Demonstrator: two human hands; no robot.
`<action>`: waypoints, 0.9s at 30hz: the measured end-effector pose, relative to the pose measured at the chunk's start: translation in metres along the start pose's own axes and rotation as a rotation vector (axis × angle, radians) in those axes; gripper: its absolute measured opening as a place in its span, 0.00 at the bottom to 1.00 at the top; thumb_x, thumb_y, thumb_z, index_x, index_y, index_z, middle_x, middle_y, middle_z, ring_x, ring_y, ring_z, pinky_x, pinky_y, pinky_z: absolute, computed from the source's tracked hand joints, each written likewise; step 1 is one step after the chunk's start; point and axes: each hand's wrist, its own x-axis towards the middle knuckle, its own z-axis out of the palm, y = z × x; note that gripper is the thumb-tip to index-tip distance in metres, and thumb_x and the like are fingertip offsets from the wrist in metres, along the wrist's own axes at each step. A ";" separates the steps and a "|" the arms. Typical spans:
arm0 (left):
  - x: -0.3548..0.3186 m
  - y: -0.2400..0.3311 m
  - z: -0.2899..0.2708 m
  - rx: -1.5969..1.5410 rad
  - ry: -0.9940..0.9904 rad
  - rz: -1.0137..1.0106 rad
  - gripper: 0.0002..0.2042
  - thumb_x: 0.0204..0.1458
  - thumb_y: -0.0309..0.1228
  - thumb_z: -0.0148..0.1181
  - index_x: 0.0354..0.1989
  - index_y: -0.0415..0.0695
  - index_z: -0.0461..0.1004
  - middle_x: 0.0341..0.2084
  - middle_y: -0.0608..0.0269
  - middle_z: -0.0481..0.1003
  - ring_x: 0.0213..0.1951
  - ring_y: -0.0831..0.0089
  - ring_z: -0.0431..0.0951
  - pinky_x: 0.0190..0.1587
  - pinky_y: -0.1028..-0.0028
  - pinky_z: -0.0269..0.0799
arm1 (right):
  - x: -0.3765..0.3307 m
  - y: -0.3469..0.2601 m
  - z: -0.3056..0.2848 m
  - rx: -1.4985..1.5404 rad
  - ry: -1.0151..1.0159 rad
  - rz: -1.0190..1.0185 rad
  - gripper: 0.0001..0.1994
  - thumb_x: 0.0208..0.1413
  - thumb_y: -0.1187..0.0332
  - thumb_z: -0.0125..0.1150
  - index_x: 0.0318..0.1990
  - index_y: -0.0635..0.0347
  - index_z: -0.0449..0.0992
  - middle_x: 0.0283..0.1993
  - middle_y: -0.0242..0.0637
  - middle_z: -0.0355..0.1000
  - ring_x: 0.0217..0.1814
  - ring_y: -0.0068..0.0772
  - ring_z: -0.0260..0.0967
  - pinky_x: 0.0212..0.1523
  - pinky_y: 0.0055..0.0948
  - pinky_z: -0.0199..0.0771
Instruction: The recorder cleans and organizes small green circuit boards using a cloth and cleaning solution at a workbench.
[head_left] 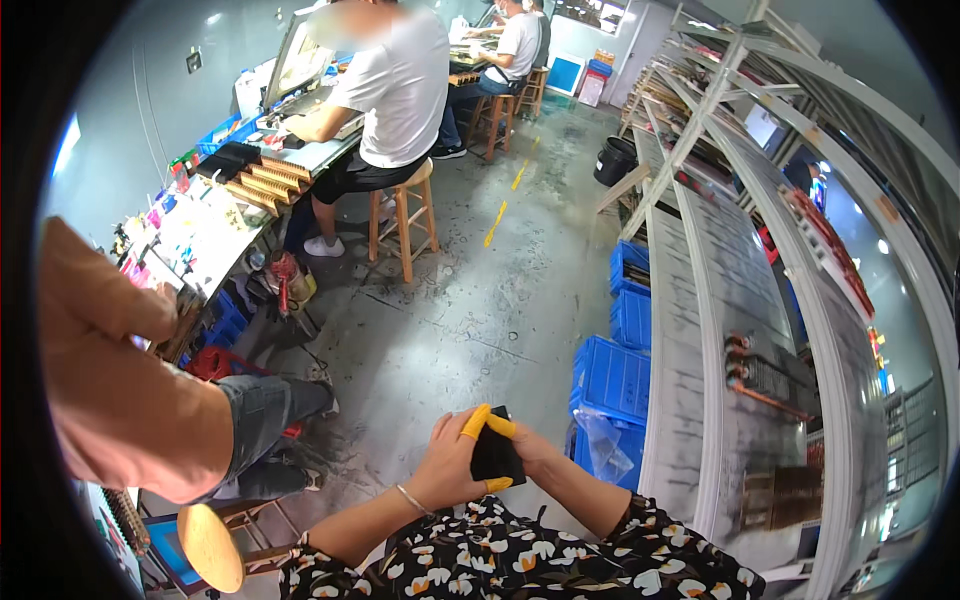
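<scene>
A tilted grey monitor (297, 55) stands on the left workbench; a crumpled clear plastic bag (603, 443) lies against blue crates (612, 377).

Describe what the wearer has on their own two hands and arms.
Both arms come out of short black sleeves with a white, yellow and orange flower print, leaving the forearms bare. The left hand has a thin silver bangle at the wrist and a yellow rubber finger cot on a finger. The right hand shows yellow finger cots too.
</scene>
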 end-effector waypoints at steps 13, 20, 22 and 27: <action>0.175 -0.183 -0.091 -0.048 0.045 -0.009 0.43 0.29 0.38 0.66 0.56 0.37 0.50 0.50 0.47 0.57 0.52 0.53 0.58 0.56 0.64 0.52 | 0.239 -0.140 -0.004 0.058 -0.051 0.091 0.19 0.51 0.57 0.52 0.47 0.59 0.66 0.44 0.37 0.69 0.44 0.31 0.68 0.46 0.33 0.70; 0.230 -0.272 -0.161 0.095 0.116 -0.205 0.44 0.30 0.39 0.68 0.56 0.37 0.50 0.51 0.48 0.57 0.54 0.57 0.58 0.59 0.63 0.47 | 0.382 -0.187 0.033 0.106 -0.211 0.240 0.23 0.53 0.51 0.46 0.49 0.58 0.65 0.46 0.37 0.68 0.46 0.34 0.67 0.47 0.35 0.69; 0.251 -0.308 -0.196 0.039 0.240 -0.243 0.45 0.29 0.38 0.69 0.57 0.37 0.49 0.52 0.49 0.57 0.55 0.59 0.57 0.59 0.64 0.47 | 0.439 -0.208 0.049 -0.095 0.004 0.142 0.26 0.50 0.46 0.48 0.48 0.59 0.67 0.44 0.37 0.70 0.43 0.33 0.69 0.45 0.34 0.70; 0.312 -0.362 -0.259 -0.080 0.578 -0.335 0.47 0.29 0.37 0.71 0.58 0.38 0.48 0.54 0.53 0.56 0.57 0.62 0.54 0.59 0.69 0.45 | 0.579 -0.276 0.072 0.183 -0.396 0.176 0.29 0.46 0.45 0.52 0.45 0.63 0.67 0.43 0.42 0.70 0.43 0.37 0.69 0.42 0.39 0.72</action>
